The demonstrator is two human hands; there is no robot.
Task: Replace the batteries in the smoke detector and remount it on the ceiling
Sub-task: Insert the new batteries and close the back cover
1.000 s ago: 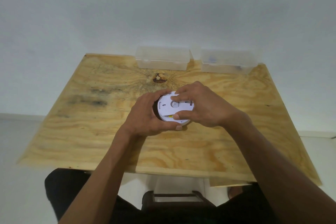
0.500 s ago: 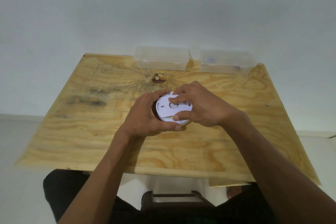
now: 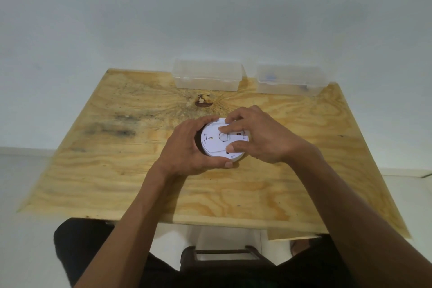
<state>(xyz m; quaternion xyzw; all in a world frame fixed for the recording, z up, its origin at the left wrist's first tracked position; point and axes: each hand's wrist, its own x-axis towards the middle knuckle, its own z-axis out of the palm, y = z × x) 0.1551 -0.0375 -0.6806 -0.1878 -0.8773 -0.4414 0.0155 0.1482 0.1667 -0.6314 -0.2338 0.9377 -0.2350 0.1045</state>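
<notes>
A round white smoke detector (image 3: pixel 214 145) rests back side up on the plywood table (image 3: pixel 117 170), near its middle. My left hand (image 3: pixel 187 149) wraps around its left rim, thumb at the front edge. My right hand (image 3: pixel 259 135) covers its right half, with the index finger pressing on the flat back plate and the thumb on the near rim. A small yellow spot and a round recess show on the back. No batteries are visible.
Two clear plastic boxes stand at the table's far edge by the wall: one (image 3: pixel 207 76) left of centre, one (image 3: pixel 291 79) to the right with something blue inside. A dark knot (image 3: pixel 203 101) marks the wood. A dark stool (image 3: pixel 224 257) sits under the near edge.
The detector has turned slightly between my hands, and my right fingers have shifted on its back. Both hands stay at the same place on the table.
</notes>
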